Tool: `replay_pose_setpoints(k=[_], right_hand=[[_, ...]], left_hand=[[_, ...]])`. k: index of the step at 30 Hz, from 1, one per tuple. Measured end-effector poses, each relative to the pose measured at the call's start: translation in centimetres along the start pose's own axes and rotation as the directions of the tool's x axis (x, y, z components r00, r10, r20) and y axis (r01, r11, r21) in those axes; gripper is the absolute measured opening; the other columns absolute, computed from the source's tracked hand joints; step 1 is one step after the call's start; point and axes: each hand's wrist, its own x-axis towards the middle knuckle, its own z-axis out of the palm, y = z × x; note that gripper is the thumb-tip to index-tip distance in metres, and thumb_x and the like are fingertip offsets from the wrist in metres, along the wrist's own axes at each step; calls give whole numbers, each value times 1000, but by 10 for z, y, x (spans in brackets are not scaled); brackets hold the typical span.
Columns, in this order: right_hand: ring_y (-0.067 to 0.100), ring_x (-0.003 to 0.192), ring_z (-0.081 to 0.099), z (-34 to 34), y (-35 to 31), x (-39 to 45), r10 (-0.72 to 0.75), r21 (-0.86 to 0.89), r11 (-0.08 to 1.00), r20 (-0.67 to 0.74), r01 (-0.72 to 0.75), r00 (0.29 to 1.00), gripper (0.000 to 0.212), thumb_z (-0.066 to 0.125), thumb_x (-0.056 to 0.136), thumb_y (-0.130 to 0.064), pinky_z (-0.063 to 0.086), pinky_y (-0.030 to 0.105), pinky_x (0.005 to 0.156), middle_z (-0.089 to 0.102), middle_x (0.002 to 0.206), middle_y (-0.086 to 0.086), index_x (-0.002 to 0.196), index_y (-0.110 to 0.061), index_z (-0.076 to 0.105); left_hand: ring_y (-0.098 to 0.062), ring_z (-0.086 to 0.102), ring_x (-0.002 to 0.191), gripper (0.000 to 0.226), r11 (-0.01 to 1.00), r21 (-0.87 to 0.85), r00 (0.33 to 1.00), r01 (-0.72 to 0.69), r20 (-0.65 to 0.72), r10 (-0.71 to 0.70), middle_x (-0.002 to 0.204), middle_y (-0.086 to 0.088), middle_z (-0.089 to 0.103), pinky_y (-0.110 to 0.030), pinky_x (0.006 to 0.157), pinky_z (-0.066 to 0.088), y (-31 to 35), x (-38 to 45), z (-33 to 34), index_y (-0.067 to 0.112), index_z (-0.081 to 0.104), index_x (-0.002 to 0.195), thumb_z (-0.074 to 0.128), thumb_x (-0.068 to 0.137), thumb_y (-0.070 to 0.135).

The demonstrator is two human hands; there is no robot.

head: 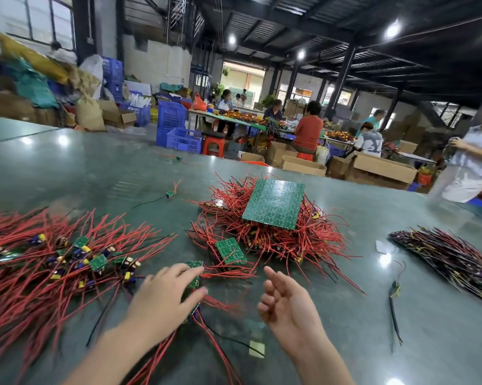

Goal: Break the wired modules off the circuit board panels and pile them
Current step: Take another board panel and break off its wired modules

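Left hand (165, 297) is clamped on a small strip of wired modules (193, 276), fingers over its top and thumb along the near edge, red leads trailing back toward the body along the green surface (95, 162). Right hand (285, 304) is just beside it, holding nothing, palm turned left, fingers loosely curled and apart. Pile of separated modules (67, 262) sits left of the left hand, red wires fanned out, small green boards and yellow/blue parts on top. Ahead of the hands: the heap of unbroken panels (267, 226) in a tangle of red wire, one full green panel (274, 202) lying tilted on top, a smaller panel piece (231, 250) at the heap's near-left edge. Dark-wired bundle (453, 259) lies far right, well apart.
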Motion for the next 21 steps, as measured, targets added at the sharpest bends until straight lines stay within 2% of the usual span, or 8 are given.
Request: replay_pose_setpoints(k=[4,7,10,13,15,16,18,21], right_hand=[[9,45,41,8,7,-5,-50,-202,977,58,61,997,20,49,91,-11,36,19,46,53,56,-1,91,-6,68],[9,47,51,13,11,-9,-166,-454,868,118,202,979,22,48,92,-5,37,17,46,59,58,0,87,-5,69],[1,55,60,15,16,-12,-299,-725,593,207,351,931,26,47,91,-1,43,13,51,64,63,-3,81,-12,68],[-2,72,62,10,21,-10,-392,-846,184,404,501,826,22,52,88,-3,48,13,70,67,78,-8,90,-16,70],[-6,76,57,9,21,-9,-372,-819,32,522,573,767,26,56,85,-4,43,9,73,66,85,-12,95,-22,71],[-6,75,56,9,19,-10,-351,-793,67,549,605,758,29,59,83,-3,43,9,73,66,85,-14,96,-27,71],[-2,74,59,9,13,-11,-290,-726,280,560,628,776,34,65,81,-3,48,16,73,67,82,-13,96,-34,70],[0,70,60,6,2,-15,-239,-635,491,560,596,793,31,69,81,-6,45,11,65,69,78,-11,98,-32,72]], left_hand=[[-11,57,91,56,978,-101,983,183,-1,-184,108,11,47,-26,74,47,4,-5,-2,31,41,112,57,74,69],[1,55,69,44,953,-199,969,227,148,-200,76,12,60,-18,63,44,9,-8,-7,32,45,83,63,67,68],[5,51,63,29,957,-219,955,189,270,-127,73,13,60,-11,54,35,17,-10,-6,33,51,77,68,67,55],[3,55,64,16,920,-312,942,238,307,-139,71,11,64,-12,59,40,17,-7,-8,30,61,75,70,71,43],[-3,56,56,15,658,-635,889,404,443,-117,69,5,66,-14,56,45,19,-5,-14,19,71,75,76,73,32],[-6,56,53,16,446,-745,847,496,529,-60,70,-1,65,-16,52,47,22,-6,-18,13,73,75,78,71,28],[-11,60,53,21,87,-788,786,609,614,68,72,-7,66,-22,50,52,28,-6,-25,9,76,78,75,65,25],[-13,61,49,21,-144,-766,779,626,610,143,73,-11,69,-22,45,53,35,-7,-27,10,78,80,67,71,26]])
